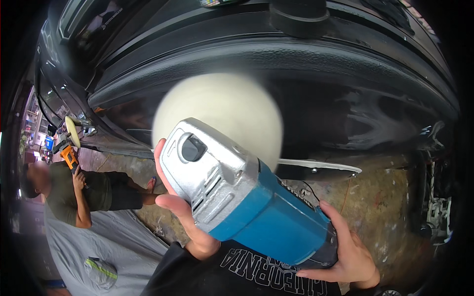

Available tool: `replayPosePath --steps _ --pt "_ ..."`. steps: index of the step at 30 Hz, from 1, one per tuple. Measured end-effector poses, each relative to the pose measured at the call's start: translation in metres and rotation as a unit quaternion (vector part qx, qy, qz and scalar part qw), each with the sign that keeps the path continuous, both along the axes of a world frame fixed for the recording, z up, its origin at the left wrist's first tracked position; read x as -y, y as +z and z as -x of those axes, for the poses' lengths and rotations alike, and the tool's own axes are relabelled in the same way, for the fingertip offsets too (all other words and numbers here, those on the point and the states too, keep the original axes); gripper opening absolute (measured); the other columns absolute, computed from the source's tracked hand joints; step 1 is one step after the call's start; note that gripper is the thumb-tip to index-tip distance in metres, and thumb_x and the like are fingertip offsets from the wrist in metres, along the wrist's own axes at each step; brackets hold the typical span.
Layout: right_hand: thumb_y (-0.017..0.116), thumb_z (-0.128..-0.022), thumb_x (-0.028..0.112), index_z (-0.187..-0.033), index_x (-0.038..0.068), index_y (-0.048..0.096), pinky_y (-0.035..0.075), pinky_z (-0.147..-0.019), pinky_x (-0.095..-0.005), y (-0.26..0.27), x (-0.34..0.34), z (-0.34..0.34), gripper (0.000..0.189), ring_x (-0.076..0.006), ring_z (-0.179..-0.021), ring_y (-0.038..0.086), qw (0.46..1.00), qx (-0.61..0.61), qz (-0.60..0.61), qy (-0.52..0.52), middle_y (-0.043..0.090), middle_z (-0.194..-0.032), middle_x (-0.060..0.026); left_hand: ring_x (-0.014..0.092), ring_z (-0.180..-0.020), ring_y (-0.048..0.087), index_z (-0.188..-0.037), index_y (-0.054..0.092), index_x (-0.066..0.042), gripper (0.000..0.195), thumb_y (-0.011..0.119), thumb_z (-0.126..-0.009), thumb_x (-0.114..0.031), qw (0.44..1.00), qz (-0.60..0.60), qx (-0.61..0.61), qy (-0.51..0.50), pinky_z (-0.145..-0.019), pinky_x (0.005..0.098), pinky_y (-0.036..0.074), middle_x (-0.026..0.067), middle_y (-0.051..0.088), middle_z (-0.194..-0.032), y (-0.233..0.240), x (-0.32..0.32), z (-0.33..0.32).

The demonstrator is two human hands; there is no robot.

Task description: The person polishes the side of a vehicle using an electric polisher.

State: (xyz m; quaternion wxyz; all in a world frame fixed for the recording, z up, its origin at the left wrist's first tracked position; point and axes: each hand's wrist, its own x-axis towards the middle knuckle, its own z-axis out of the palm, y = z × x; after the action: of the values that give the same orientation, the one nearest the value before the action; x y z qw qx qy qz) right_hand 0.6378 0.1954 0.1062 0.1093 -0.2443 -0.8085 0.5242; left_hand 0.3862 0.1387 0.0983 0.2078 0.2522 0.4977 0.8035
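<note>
A teal rotary polisher with a silver metal gear head fills the middle of the view. My left hand grips it around the gear head, fingers on the far side and thumb near the vents. At the rear of the body, my right hand holds the dark end of the housing. A round cream-coloured pad, blurred at its edge, sits beyond the gear head, in front of a glossy black vehicle body panel. The polisher hides where pad and panel meet.
At the left, a co-worker holds an orange polisher with a pale pad near the vehicle's side. Behind them a grey cover drapes something, with a grey and green bundle on it. Stained concrete floor shows below the panel.
</note>
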Motion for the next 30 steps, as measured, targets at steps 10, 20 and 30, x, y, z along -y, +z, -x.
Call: replayPosePath --steps 10,20,30 --pt "0.094 -0.064 0.034 -0.149 -0.006 0.021 0.044 -0.106 -0.0417 0.015 -0.005 0.067 0.119 -0.0407 -0.126 0.055 0.996 0.024 0.069 0.057 0.048 -0.139 -0.0295 0.026 -0.137 0.039 -0.156 0.014 -0.011 0.092 0.035 -0.092 -0.074 0.998 -0.061 0.032 0.012 -0.114 0.0429 0.034 0.0118 0.034 -0.153 0.0 0.023 0.061" --pt "0.081 -0.08 0.034 -0.152 -0.005 0.009 0.058 -0.077 -0.0411 0.008 -0.006 0.116 0.11 -0.0426 -0.093 0.07 0.993 -0.051 -0.008 0.108 0.057 -0.125 -0.0349 0.026 -0.139 0.04 -0.155 0.022 -0.013 0.078 0.034 -0.098 -0.066 0.992 -0.102 0.071 0.031 -0.115 0.0431 0.033 0.0092 0.036 -0.154 -0.001 0.041 0.102" --pt "0.083 -0.079 0.031 -0.152 -0.004 0.01 0.055 -0.089 -0.0411 0.015 0.005 0.07 0.109 -0.0433 -0.099 0.068 0.998 -0.022 0.005 0.061 0.056 -0.125 -0.0344 0.026 -0.14 0.035 -0.157 0.011 -0.01 0.087 0.03 -0.096 -0.07 0.998 -0.05 0.014 -0.019 -0.116 0.0434 0.03 0.0116 0.03 -0.156 -0.004 0.03 0.066"
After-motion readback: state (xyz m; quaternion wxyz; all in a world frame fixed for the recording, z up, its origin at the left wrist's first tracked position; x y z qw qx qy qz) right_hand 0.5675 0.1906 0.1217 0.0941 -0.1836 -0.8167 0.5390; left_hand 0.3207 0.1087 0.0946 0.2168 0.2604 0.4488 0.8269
